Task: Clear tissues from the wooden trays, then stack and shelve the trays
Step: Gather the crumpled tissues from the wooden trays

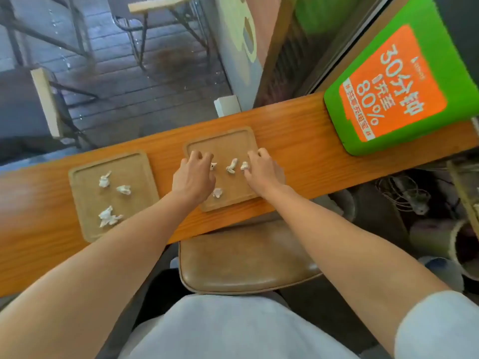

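Two wooden trays on a narrow wooden tabletop point(298, 141). Both hands over the right tray point(223, 141): left hand point(193, 177) curled, fingers bunched at a small tissue wad point(213, 166), grip itself hidden so cannot tell if pinched; right hand point(261, 169) with fingers closed on another wad point(244, 166). Two loose wads on that tray, one between the hands point(232, 166), one near the front edge point(217, 193). Left tray point(85, 177) holds three crumpled tissues point(108, 216). Green-orange sign point(396, 86) at right end, brown chair seat point(246, 260) below the tabletop.
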Demonstrator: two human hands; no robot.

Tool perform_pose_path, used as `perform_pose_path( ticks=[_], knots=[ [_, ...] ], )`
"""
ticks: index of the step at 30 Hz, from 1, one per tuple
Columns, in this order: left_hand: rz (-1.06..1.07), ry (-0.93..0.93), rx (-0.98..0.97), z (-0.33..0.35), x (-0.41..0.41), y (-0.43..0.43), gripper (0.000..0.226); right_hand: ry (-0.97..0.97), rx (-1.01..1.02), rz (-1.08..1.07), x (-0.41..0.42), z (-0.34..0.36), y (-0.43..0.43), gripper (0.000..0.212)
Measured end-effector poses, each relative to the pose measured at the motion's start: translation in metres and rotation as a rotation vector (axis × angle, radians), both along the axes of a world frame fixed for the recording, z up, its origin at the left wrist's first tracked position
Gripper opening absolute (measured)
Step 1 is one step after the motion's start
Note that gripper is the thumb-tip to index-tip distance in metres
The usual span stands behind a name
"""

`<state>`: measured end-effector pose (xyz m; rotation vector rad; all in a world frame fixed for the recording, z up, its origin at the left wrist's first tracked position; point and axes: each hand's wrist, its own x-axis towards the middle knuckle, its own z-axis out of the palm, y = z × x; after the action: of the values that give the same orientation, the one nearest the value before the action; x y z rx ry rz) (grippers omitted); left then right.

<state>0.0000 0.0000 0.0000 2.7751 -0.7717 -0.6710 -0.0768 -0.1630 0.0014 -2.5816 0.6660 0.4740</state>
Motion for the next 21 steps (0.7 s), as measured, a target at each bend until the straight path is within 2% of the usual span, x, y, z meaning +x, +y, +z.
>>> perform_pose_path(
  ticks=[5, 12, 16, 21],
  knots=[
    [0.031, 0.041, 0.022, -0.010, 0.002, -0.006, 0.043, 0.043, 0.040, 0.046, 0.002, -0.007, 0.000, 0.031],
    [-0.014, 0.030, 0.027, -0.019, 0.004, -0.010, 0.021, -0.016, 0.069, 0.052, 0.003, -0.021, 0.008, 0.016],
    [-0.016, 0.052, 0.027, -0.023, 0.004, -0.008, 0.025, -0.020, 0.058, 0.052, -0.001, -0.024, 0.011, 0.006],
    [-0.034, 0.075, 0.034, -0.024, 0.006, -0.004, 0.022, 0.006, 0.061, 0.032, -0.003, -0.020, 0.009, 0.007]
  ],
)
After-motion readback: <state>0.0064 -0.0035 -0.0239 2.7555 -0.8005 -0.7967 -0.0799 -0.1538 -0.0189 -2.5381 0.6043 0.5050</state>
